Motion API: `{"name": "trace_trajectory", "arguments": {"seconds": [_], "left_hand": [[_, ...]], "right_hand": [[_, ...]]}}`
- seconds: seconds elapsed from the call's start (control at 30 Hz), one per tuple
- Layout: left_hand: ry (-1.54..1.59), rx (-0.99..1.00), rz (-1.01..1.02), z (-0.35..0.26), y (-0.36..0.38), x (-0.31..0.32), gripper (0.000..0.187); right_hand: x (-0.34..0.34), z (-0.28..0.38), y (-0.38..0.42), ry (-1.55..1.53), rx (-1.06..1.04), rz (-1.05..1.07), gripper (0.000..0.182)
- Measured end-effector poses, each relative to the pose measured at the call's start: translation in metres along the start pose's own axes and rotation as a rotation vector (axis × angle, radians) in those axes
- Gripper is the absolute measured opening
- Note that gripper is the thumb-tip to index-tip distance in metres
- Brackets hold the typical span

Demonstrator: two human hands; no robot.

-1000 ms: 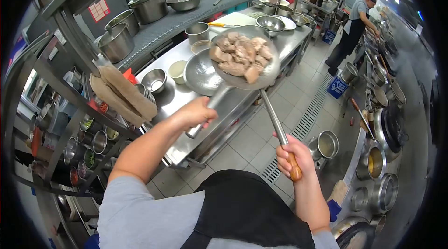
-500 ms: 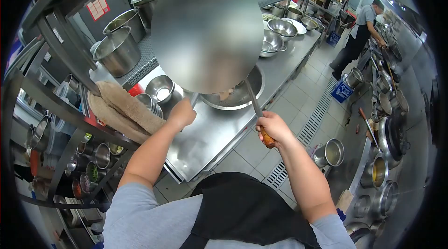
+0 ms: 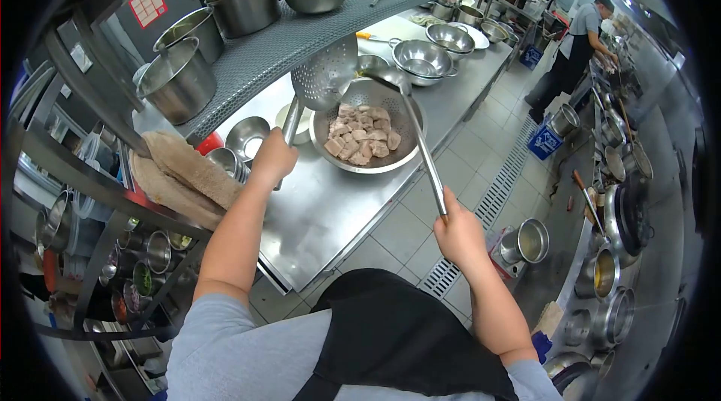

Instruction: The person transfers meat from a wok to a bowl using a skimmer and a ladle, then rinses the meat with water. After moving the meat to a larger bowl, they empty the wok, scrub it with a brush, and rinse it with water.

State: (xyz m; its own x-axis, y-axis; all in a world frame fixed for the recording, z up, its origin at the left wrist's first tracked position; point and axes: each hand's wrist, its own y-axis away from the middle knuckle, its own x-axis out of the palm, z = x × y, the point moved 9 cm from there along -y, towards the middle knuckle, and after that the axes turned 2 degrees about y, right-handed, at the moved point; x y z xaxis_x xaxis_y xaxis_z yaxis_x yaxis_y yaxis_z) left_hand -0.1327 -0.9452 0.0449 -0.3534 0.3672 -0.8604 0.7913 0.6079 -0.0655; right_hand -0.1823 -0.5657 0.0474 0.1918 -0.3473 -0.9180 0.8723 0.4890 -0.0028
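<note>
**Meat pieces in a perforated bowl on a steel counter, with two long-handled tools held above**

A heap of pale meat pieces (image 3: 359,140) is shown lying in a perforated steel bowl (image 3: 398,155), which stands on the stainless counter (image 3: 338,213). Over the bowl's far rim a perforated skimmer (image 3: 324,82) is held tilted, its handle gripped by the left hand (image 3: 272,159), whose fingers are closed around it. A ladle (image 3: 390,79) is held with its cup just above the bowl's far edge; its long shaft runs back to the right hand (image 3: 458,234), closed around the handle end. Behind the bowl, nested mixing bowls (image 3: 422,61) are seen on the counter. To the left a small steel bowl (image 3: 246,134) and a folded cloth (image 3: 180,176) are visible. On the upper shelf (image 3: 278,44) large pots (image 3: 176,82) are stood. In the aisle at the far right another person (image 3: 574,48) is seen at the cooking range.
</note>
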Motion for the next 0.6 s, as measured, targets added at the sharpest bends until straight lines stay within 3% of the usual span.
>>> {"name": "trace_trajectory", "arguments": {"seconds": [0.13,0.2,0.3,0.43,0.6], "left_hand": [[0.31,-0.137,0.207,-0.003,0.01,0.024,0.031],[0.645,-0.115,0.355,-0.014,0.016,0.05,0.026],[0.742,-0.146,0.443,-0.032,0.024,0.069,0.018],[0.693,-0.014,0.526,-0.087,0.038,0.08,0.018],[0.726,0.113,0.81,-0.182,0.071,0.14,0.017]], "right_hand": [[-0.027,-0.001,0.021,-0.192,-0.045,-0.136,0.06],[-0.031,-0.006,0.028,-0.363,0.047,-0.052,0.06],[-0.036,-0.02,0.04,-0.529,0.113,-0.032,0.06],[-0.052,-0.054,0.062,-0.306,0.101,-0.163,0.062],[-0.067,-0.11,0.11,-0.066,0.193,-0.323,0.063]]}}
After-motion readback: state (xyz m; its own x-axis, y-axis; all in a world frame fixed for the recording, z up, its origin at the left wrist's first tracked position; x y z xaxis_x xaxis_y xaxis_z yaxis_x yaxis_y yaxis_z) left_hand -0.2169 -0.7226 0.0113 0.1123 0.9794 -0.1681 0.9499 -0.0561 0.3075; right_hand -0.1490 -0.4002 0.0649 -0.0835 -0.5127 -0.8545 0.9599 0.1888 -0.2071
